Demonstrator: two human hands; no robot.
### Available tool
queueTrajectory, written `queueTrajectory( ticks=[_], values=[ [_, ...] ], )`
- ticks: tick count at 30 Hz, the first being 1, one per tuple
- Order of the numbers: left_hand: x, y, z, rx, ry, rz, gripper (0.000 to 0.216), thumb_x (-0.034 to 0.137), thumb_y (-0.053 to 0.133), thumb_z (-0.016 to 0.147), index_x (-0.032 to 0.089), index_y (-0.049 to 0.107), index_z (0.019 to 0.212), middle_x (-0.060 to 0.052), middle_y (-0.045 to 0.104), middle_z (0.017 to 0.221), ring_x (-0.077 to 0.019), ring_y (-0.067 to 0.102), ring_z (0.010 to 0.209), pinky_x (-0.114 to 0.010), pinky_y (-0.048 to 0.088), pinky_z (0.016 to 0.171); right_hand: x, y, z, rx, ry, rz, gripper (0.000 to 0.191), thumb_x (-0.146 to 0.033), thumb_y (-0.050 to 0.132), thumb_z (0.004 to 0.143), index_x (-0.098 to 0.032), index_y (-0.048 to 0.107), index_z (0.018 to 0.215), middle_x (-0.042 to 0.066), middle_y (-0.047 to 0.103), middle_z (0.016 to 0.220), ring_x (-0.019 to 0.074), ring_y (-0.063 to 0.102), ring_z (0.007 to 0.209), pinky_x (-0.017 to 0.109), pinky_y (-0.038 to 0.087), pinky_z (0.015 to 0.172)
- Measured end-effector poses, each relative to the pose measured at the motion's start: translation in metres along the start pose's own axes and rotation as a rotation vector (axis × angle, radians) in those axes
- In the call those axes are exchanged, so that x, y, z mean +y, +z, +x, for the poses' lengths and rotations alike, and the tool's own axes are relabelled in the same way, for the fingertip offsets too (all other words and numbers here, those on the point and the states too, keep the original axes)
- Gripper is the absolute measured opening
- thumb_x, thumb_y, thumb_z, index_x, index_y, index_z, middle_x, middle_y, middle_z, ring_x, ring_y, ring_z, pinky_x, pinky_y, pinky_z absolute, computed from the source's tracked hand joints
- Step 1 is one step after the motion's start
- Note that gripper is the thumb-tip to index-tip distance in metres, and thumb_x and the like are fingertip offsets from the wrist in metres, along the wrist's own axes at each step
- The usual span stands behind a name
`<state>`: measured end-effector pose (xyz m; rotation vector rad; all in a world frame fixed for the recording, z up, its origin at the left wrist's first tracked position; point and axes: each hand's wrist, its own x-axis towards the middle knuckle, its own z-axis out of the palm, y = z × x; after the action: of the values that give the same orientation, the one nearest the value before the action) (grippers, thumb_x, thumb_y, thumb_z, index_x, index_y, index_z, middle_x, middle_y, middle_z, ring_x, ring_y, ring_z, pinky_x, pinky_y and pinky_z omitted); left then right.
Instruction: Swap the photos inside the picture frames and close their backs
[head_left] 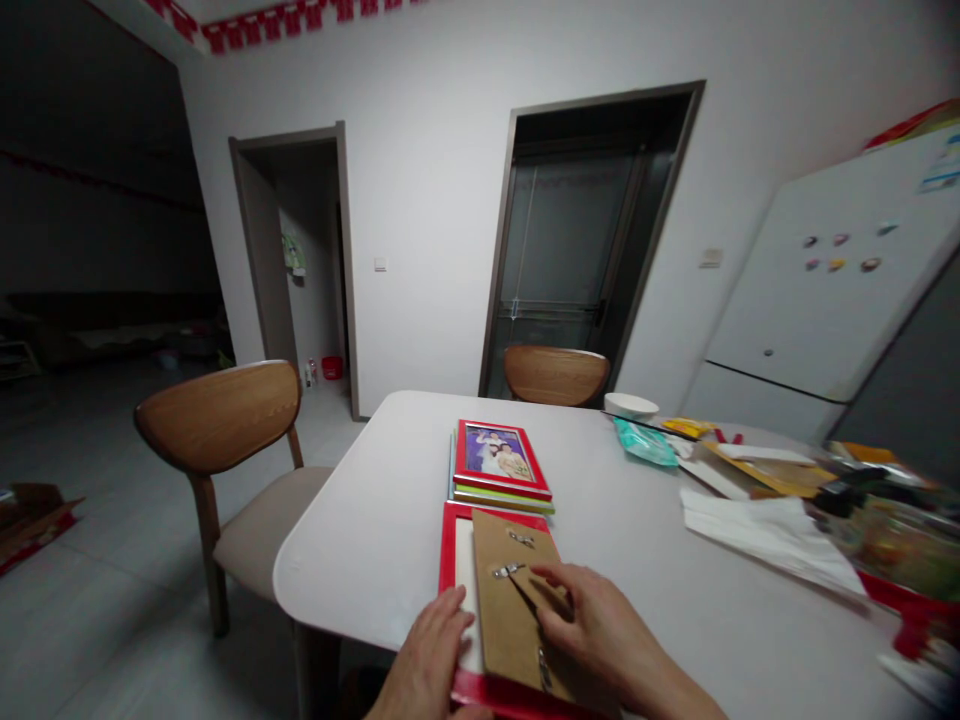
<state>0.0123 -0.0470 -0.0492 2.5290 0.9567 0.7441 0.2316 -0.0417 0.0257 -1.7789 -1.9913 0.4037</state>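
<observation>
A red picture frame [448,550] lies face down at the near side of the table, with a white sheet inside it. The brown backing board [499,630] sits askew over the frame, its metal clips and stand facing up. My left hand [431,650] grips the frame's left edge, fingers over the rim. With bent fingers, my right hand [600,620] pinches the stand flap on the board. Just beyond, a stack of frames is topped by a red frame [544,488] holding a photo of people.
On the right of the white table [360,540] are a white bowl [630,405], a teal packet [645,442], a white paper [772,535] and clutter. Wooden chairs stand at left [232,410] and at the far side [556,374]. A fridge [817,300] stands at right.
</observation>
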Motion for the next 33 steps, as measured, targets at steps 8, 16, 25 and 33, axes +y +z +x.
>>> queueTrajectory(
  ticks=[8,16,25,33],
  values=[
    [-0.012,0.003,-0.003,0.089,0.104,-0.002,0.077,0.048,0.06,0.067,0.02,0.02,0.126,-0.018,0.031,0.131,-0.0289,0.027,0.121,-0.043,0.031,0.096,-0.014,0.027,0.013,-0.037,-0.037,-0.17,0.027,-0.021,0.045,0.064,-0.018,0.062,0.084,0.008,0.06,0.087,0.02,0.051,0.085,0.027,0.037,0.074],
    [0.004,-0.011,0.002,-0.065,-0.036,0.047,0.072,0.056,0.06,0.061,0.012,0.041,0.115,-0.02,0.038,0.127,-0.0307,0.032,0.118,-0.045,0.029,0.096,-0.017,0.037,0.003,-0.08,-0.036,-0.209,0.02,-0.021,0.043,0.068,-0.018,0.062,0.073,0.007,0.057,0.084,0.0175,0.051,0.082,0.024,0.037,0.071],
    [0.03,-0.03,0.02,-0.225,-0.138,0.026,0.032,0.026,0.069,0.06,0.021,0.055,0.088,-0.007,0.052,0.116,-0.0211,0.044,0.109,-0.043,0.022,0.098,-0.006,0.041,0.005,-0.052,-0.13,-0.225,0.022,-0.024,0.043,0.073,-0.021,0.061,0.085,0.007,0.055,0.091,0.0173,0.05,0.085,0.026,0.037,0.073],
    [0.036,-0.028,0.017,-0.151,-0.193,-0.01,0.027,0.021,0.068,0.058,0.019,0.055,0.081,-0.005,0.053,0.115,-0.0209,0.043,0.11,-0.042,0.02,0.099,0.004,0.039,0.011,-0.014,-0.152,-0.124,0.029,-0.031,0.039,0.078,-0.02,0.059,0.096,0.008,0.056,0.098,0.0189,0.049,0.091,0.028,0.036,0.079]
  ],
)
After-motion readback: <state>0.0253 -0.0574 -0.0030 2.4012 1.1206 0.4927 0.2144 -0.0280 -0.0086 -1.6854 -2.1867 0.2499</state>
